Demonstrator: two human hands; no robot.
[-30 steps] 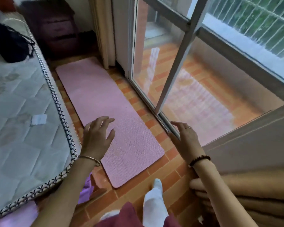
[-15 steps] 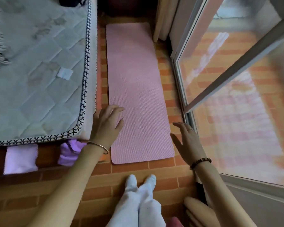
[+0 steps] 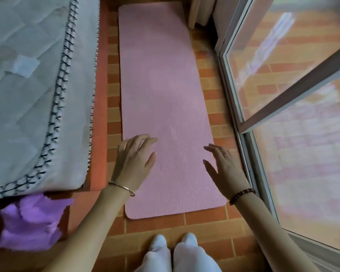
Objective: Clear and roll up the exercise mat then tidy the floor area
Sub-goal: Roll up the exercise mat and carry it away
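Observation:
A pink exercise mat (image 3: 161, 99) lies flat and unrolled on the brick-tile floor, running away from me between the bed and the glass door. Nothing sits on it. My left hand (image 3: 133, 163) hovers over the mat's near left edge, fingers spread, a thin bangle on the wrist. My right hand (image 3: 226, 167) hangs over the near right edge, fingers apart, with a ring and a bead bracelet. Neither hand holds anything. My two white-socked feet (image 3: 175, 242) stand just short of the mat's near end.
A quilted mattress (image 3: 28, 95) on an orange bed base borders the mat on the left. A purple cloth (image 3: 31, 222) lies on the floor below the mattress corner. A sliding glass door frame (image 3: 241, 114) runs along the right. A curtain hem (image 3: 200, 12) hangs at the far right end.
The view has tilted down and squared up with the mat. Both hands have moved inward over the mat's near end, and my feet now stand closer to its edge.

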